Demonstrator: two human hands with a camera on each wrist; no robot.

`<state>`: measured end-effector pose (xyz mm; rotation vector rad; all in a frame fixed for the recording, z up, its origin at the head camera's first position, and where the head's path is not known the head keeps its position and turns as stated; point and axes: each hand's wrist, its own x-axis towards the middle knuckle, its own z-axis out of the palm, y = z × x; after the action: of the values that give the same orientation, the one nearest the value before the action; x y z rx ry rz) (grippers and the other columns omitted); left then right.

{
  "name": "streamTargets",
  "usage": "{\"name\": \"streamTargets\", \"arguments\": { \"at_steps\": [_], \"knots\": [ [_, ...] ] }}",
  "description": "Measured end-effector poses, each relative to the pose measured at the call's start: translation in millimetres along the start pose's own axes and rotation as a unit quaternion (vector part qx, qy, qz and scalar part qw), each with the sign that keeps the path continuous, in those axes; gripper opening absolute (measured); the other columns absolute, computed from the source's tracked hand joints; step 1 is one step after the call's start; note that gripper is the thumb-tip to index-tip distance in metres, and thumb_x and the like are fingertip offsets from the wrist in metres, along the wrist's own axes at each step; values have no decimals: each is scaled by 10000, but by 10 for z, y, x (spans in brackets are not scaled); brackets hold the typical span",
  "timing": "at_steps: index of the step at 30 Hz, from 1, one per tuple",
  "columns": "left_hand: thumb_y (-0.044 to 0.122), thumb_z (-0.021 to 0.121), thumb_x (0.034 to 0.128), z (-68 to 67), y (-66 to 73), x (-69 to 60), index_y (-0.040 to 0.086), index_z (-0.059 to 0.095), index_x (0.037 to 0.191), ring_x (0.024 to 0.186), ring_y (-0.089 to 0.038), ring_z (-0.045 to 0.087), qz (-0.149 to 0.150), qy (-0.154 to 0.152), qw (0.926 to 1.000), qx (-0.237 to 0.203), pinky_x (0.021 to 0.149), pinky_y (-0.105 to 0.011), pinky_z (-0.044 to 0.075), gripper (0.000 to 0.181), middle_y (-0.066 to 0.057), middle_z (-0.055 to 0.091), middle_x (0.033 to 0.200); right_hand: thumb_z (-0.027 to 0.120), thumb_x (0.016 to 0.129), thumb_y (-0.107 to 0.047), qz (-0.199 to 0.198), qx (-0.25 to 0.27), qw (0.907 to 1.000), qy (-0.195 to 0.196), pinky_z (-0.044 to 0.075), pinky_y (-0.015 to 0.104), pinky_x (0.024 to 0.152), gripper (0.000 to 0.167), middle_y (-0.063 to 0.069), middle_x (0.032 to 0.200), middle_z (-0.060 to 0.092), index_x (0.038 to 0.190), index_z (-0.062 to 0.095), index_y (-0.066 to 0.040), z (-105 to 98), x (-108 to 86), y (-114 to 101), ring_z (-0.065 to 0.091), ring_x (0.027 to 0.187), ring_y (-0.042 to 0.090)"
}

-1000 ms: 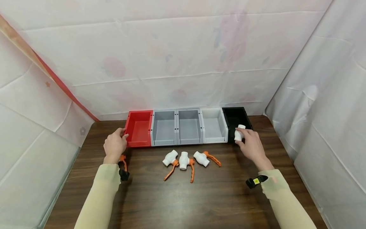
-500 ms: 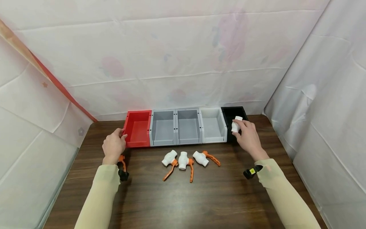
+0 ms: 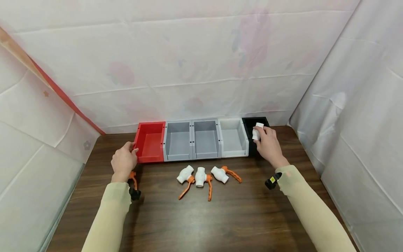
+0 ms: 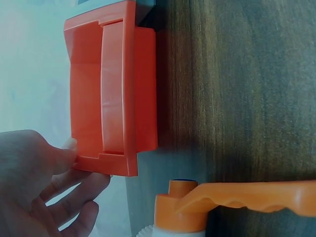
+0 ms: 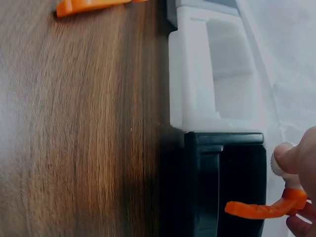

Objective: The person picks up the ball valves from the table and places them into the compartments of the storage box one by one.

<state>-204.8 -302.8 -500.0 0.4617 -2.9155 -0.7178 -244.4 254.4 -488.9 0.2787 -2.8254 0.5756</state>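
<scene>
A person's two hands work at a row of five bins along the back of a dark wood-grain tabletop. The right hand pinches a white valve between thumb and fingers, over the black bin at the row's right end; how high it sits above the bin's floor cannot be told. The valve's orange lever juts out across the bin's opening. At the other end, the left hand grips the side wall of the red bin, thumb inside, fingers outside. Two grey bins and a white bin stand between.

Three more valves lie in front of the row: left, middle and right. A fourth lies beside the left wrist, its orange handle showing.

The held valve looks like hard plastic: probably light, stiff and not fragile, though its smooth, rounded body could slip. The thick white barrel seems the surest hold; the lever might swivel.
</scene>
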Motion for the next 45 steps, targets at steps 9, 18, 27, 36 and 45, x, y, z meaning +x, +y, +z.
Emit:
{"name": "streamTargets", "arguments": {
  "at_steps": [9,18,27,36,45],
  "knots": [
    [271,577,1007,-1,-30,-42,82,569,1356,782,-374,593,-31,39,10000,4,694,-510,489,397,-233,660,1171,693,916,-42,1,-56,9996,-272,439,590,946,534,295,1379,407,1401,479,-104,92,153,10,364,1265,487],
    [270,582,1006,8,-17,-23,83,579,1349,780,-381,590,-27,53,10000,-29,687,-513,487,391,-232,663,1165,670,918,-6,101,-130,9991,-389,446,585,930,527,311,1392,390,1401,477,-92,96,259,36,345,1274,506],
    [276,576,1008,29,-65,-19,92,575,1349,769,-380,584,-12,64,10000,10,657,-491,485,387,-234,659,1167,670,895,24,253,-355,9974,-579,477,581,878,549,317,1408,390,1397,488,-106,229,325,128,341,1289,515],
    [266,573,1009,-29,-147,-63,73,559,1365,731,-363,574,-166,44,9998,48,649,-480,486,405,-251,653,1166,647,873,52,333,-362,9942,-951,432,593,958,592,318,1410,384,1414,467,-106,417,410,129,325,1313,519],
    [263,581,1004,1,-132,-62,86,575,1346,742,-387,591,-74,150,9998,63,652,-503,491,385,-249,660,1165,652,841,62,301,-520,9922,-1093,457,592,914,610,329,1366,405,1409,478,-79,427,383,178,359,1276,533]
  ]
}}
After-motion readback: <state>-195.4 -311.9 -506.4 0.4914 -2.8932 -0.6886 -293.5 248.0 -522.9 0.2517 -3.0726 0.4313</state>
